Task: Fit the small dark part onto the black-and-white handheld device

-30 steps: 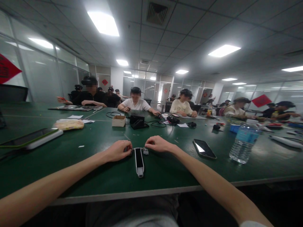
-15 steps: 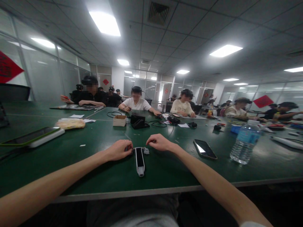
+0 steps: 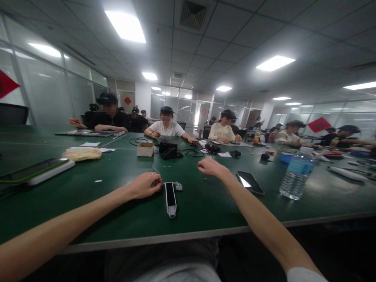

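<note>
A slim black and white device (image 3: 170, 198) lies lengthwise on the green table (image 3: 123, 219) in front of me. My left hand (image 3: 145, 185) rests curled against its far left end, fingers closed on that end. A small grey part (image 3: 178, 186) lies at the device's far right end. My right hand (image 3: 210, 167) hovers to the right of it, lifted above the table with its fingers bent in a loose pinch. What the pinch holds is too small to name. A tiny dark speck (image 3: 205, 179) lies on the table under that hand.
A black phone (image 3: 250, 183) and a water bottle (image 3: 295, 173) stand to my right. A tablet in a green case (image 3: 33, 170) and a wrapped flatbread (image 3: 82, 153) lie at left. A cardboard box (image 3: 146, 149), black gear (image 3: 168, 150) and cables sit mid-table. Several people work at the far side.
My right hand has left the device's far end, moving right and up off the table. My left hand stays at the device.
</note>
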{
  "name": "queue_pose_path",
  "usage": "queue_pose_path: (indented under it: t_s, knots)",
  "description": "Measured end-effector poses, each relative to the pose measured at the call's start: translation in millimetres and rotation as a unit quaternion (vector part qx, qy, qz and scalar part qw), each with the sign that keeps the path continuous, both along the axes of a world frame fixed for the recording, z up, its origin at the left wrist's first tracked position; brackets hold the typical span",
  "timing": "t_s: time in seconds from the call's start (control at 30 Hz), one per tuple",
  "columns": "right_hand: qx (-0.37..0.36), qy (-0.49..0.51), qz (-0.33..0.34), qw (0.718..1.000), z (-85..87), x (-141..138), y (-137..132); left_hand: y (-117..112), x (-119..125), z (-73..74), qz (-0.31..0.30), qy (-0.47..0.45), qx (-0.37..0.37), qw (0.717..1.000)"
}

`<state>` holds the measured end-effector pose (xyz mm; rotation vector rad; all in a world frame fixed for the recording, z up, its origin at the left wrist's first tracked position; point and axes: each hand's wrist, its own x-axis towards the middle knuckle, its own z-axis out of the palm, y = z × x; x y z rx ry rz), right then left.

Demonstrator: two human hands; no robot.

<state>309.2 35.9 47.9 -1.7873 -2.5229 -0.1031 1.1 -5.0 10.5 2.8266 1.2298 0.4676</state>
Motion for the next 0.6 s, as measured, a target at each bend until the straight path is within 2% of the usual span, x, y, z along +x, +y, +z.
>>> queue_pose_path:
  t_s: [0.17, 0.27, 0.4, 0.47, 0.53, 0.6]
  knots:
    - [-0.113, -0.026, -0.045, 0.992, -2.9, 7.5, 1.2, -0.6, 0.7, 0.9, 0.006, 0.001, 0.018, 1.0]
    - [-0.13, -0.032, -0.039, 0.99, -5.5, 3.4, 0.3, -0.6, 1.3, 0.8, 0.007, 0.0, 0.023, 1.0]
    - [-0.087, -0.028, 0.001, 0.996, -6.9, -8.0, -4.2, -1.4, 1.3, 1.1, 0.016, -0.01, 0.043, 0.999]
    - [-0.046, -0.019, 0.043, 0.998, -8.2, -16.9, -6.8, -1.7, 1.3, 1.2, 0.025, -0.017, 0.057, 0.998]
    - [0.036, 0.005, 0.125, 0.991, -11.5, -28.1, -9.3, -1.6, 1.5, 0.9, 0.029, -0.029, 0.07, 0.997]
    - [0.135, 0.048, 0.222, 0.964, -17.5, -41.4, -12.2, -1.4, 2.4, 0.1, 0.024, -0.046, 0.079, 0.996]
